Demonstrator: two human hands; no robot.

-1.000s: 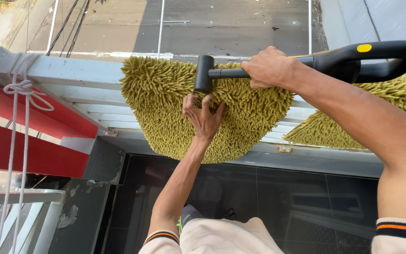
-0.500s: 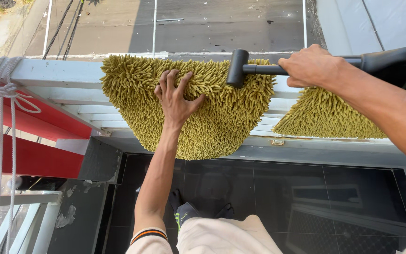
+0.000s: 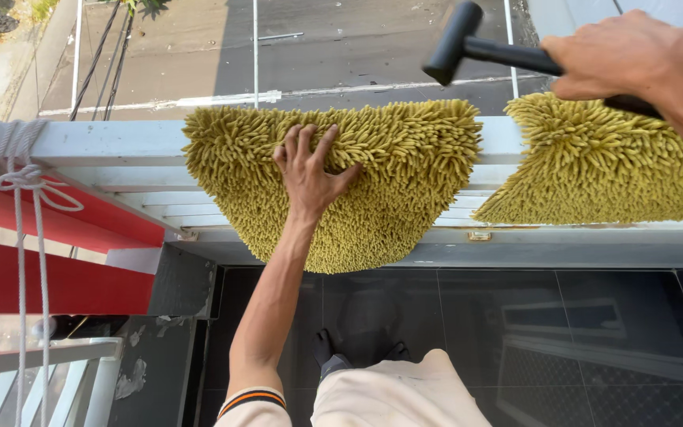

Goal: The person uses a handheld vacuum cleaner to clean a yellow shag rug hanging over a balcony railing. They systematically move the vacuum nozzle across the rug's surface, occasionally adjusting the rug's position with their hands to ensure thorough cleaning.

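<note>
Over a white railing (image 3: 104, 142) at the edge of a balcony hang two shaggy yellow-green mats, side by side and just apart. On the nearer, rounded mat (image 3: 373, 182) the left hand (image 3: 306, 170) lies flat with its fingers spread, pressing into the pile near the top of the rail, gripping nothing. Up at the right, the right hand (image 3: 634, 55) is closed around the handle of a black mallet (image 3: 456, 39), whose head is raised clear of the mats, above the gap between them and over the view of the street below. Beside it, the second mat (image 3: 602, 166) drapes the rail under the right forearm. Far left, a white rope (image 3: 21, 190) is knotted around the end of the rail and drops straight down, next to red slanted panels (image 3: 49, 269). Below the mats lies a dark tiled floor (image 3: 515, 332), where the person's pale trousers (image 3: 393, 395) and a dark shoe show at the bottom edge.
</note>
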